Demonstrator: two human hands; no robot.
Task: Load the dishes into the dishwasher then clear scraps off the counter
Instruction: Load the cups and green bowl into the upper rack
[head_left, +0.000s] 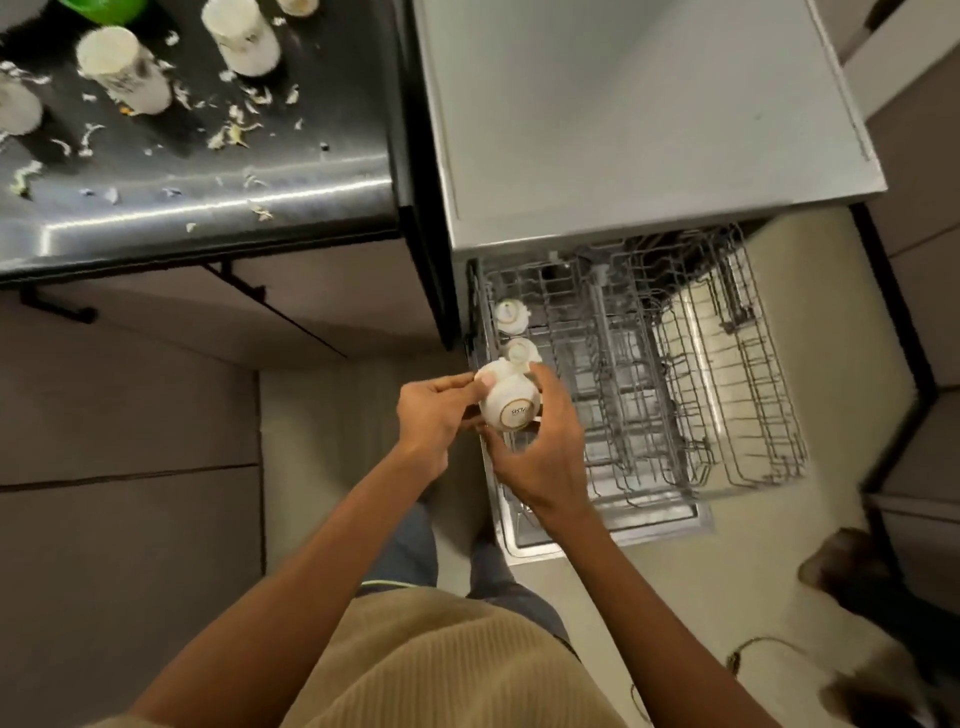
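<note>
A white cup (511, 404) with a gold ring on its base is held upside down over the left edge of the pulled-out dishwasher rack (691, 395). My left hand (434, 415) pinches its left side. My right hand (545, 447) curls round its right side and underside. Two white cups (510, 315) (521, 352) sit upside down along the rack's left side, just beyond the held cup. On the dark counter (291, 171) at the upper left stand several white cups (124, 70) among scattered pale scraps (231, 135).
The grey dishwasher top (623, 114) lies to the right of the counter. A green object (104, 8) sits at the counter's far edge. Brown cabinet fronts (130, 415) fill the left. A dark furry shape (857, 577) and a cord (737, 654) lie on the floor at the lower right.
</note>
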